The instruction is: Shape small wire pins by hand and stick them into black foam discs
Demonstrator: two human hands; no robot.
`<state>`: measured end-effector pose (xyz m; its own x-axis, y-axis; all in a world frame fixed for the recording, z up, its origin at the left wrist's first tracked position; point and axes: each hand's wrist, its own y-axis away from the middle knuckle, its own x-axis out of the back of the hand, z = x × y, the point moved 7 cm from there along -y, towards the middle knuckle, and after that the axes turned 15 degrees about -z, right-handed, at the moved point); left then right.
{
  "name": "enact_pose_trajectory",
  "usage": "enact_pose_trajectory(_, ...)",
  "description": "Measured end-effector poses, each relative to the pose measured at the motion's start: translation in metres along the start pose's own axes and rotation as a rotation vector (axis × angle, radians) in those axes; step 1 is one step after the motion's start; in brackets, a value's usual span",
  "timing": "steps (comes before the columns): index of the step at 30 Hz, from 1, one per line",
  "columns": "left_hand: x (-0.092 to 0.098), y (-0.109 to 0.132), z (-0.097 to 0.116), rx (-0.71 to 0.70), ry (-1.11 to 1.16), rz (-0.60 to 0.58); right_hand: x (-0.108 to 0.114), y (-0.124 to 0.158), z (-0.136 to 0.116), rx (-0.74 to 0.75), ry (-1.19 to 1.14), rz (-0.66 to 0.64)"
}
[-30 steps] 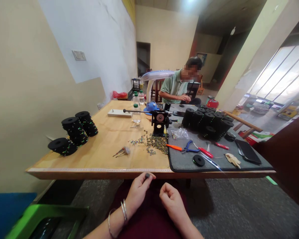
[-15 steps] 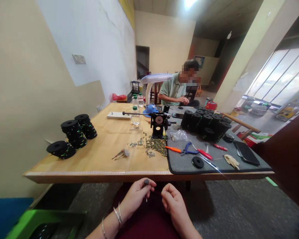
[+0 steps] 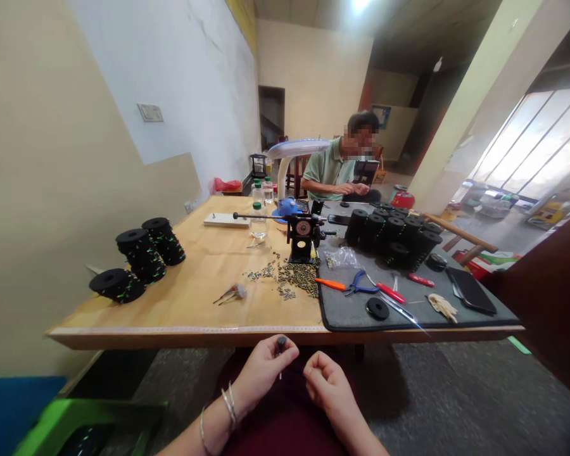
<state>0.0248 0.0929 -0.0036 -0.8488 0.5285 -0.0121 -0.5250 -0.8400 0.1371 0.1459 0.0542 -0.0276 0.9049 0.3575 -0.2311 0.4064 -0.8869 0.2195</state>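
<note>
1. Now the left hand (image 3: 266,362) pinches a small dark-headed piece (image 3: 281,342) between thumb and fingers; its pale shaft (image 3: 280,375) shows below, unlike a second ago.
2. Beside it, the right hand (image 3: 327,385) is curled, thumb and fingertips together; any grip on something cannot be told.
3. Farther, beyond the table's near edge (image 3: 185,339), bare wood opens right of the left-hand black spools (image 3: 135,253).
4. Farthest, the co-worker's hands (image 3: 360,189) have parted slightly.

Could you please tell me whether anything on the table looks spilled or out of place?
Perhaps the small loose pieces below the black machine: they lie heaped on the bare wooden table without a container, with strays scattered to the left. That resembles a spill, though it may be deliberate.
</note>
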Motion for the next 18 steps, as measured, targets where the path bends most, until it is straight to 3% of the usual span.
enact_pose_trajectory(7, -0.004, 0.005, 0.017, -0.078, -0.127, 0.024, -0.005, -0.002, -0.019, 0.148, 0.135, -0.022)
enact_pose_trajectory(13, -0.004, 0.008, 0.019, -0.095, -0.209, 0.071, -0.007, -0.007, -0.015, 0.095, 0.174, -0.008)
enact_pose_trajectory(18, -0.002, 0.006, 0.014, -0.079, -0.104, 0.087, -0.007, -0.006, -0.013, 0.102, 0.280, 0.010)
